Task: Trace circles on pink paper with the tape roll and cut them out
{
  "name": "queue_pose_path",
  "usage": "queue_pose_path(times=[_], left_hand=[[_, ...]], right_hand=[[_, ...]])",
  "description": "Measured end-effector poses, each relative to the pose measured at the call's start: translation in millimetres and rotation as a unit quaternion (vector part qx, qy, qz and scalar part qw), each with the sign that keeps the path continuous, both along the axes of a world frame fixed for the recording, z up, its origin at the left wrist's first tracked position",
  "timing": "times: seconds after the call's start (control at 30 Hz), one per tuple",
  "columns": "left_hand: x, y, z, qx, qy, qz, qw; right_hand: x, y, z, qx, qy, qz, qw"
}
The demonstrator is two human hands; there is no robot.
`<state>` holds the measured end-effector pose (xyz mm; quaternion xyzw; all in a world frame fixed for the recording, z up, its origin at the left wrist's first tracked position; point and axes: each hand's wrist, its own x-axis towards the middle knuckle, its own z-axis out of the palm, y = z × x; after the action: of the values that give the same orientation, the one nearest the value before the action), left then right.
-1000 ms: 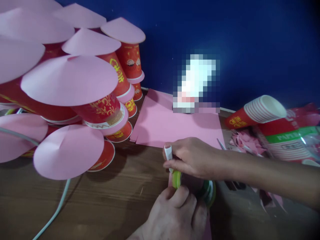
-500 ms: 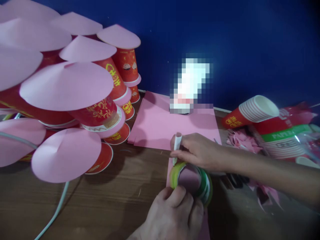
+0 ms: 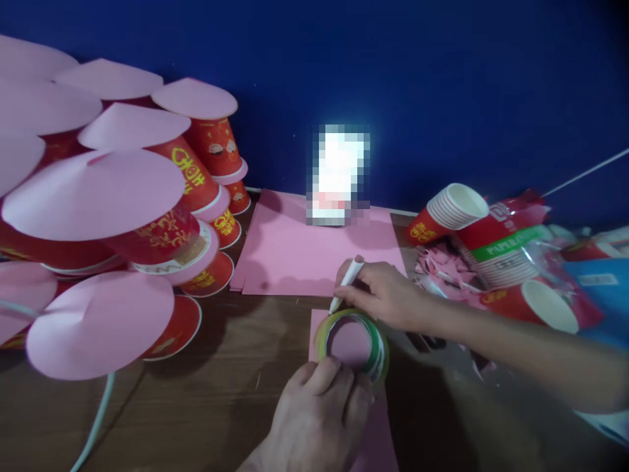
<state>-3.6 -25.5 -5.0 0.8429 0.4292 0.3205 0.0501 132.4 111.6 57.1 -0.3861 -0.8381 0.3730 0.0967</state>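
My left hand [image 3: 319,410] is closed on the near rim of a roll of tape [image 3: 378,349], yellowish with a green and white inner core. The roll lies on a strip of pink paper [image 3: 377,436], and pink shows through its hole. In my right hand [image 3: 383,295] a white marker pen [image 3: 350,278] is gripped, leaning to the right. Its tip meets the paper at the roll's far left edge, or is very close to it. The left fingertips reach into the ring's opening and are partly hidden.
Red paper cups [image 3: 209,147] topped with pink paper cones [image 3: 98,190] crowd the left. Behind my hands lie pink sheets [image 3: 285,262], with a blurred bright phone-like object [image 3: 339,174] on them. Stacked cups [image 3: 455,210], pink scraps [image 3: 442,265] and a blue object [image 3: 599,288] are at right.
The view has shifted, so most things appear further left. The marker leans more to the right, and its tip is around the roll's far left side. Both hands keep their holds.
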Motion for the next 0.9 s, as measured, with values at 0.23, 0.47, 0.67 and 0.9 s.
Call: queue_pose_path(times=[0.23, 0.47, 0.67, 0.9], left_hand=[[0, 0, 0.4, -0.006, 0.005, 0.006, 1.000], [0, -1, -0.5, -0.014, 0.012, 0.003, 1.000], [-2, -2, -2.7, -0.010, 0.035, -0.004, 0.999], [-4, -2, -2.2, -0.015, 0.036, -0.017, 0.999]], right_hand=[[10, -10, -5.6, -0.017, 0.039, -0.091, 0.995], [18, -18, -7.5, -0.018, 0.067, -0.126, 0.990], [22, -26, -8.1, 0.017, 0.074, -0.145, 0.986], [33, -36, -9.9, 0.001, 0.088, -0.175, 0.981]])
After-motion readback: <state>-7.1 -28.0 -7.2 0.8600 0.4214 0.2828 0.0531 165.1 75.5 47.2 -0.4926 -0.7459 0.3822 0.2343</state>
